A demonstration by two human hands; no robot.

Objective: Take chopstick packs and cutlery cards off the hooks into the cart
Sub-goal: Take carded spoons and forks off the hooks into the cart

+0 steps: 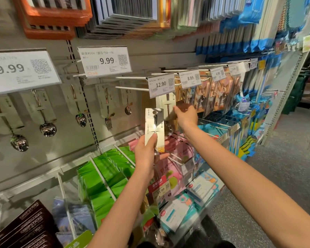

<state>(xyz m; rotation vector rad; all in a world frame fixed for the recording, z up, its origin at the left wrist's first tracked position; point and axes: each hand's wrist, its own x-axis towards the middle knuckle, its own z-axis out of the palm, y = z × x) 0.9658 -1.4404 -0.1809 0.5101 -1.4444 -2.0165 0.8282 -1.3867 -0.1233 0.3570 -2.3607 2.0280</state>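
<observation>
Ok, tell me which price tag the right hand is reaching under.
The 12.90 tag: the right hand is directly below it, at the card hanging there; both 9.99 tags sit further left.

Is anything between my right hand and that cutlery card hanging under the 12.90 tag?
Nothing visible blocks it. The right hand is already at the hanging cutlery card, just below the 12.90 price tag. Whether the fingers grip it is blurred. The left hand holds another card.

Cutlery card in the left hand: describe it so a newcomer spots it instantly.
Start at the 12.90 price tag at the wall's centre and drop straight down. The left hand grips the cutlery card by its lower end, upright, clear of the hooks. Unlike the hanging spoon and fork cards, it's off the hooks and brightly lit.
</observation>
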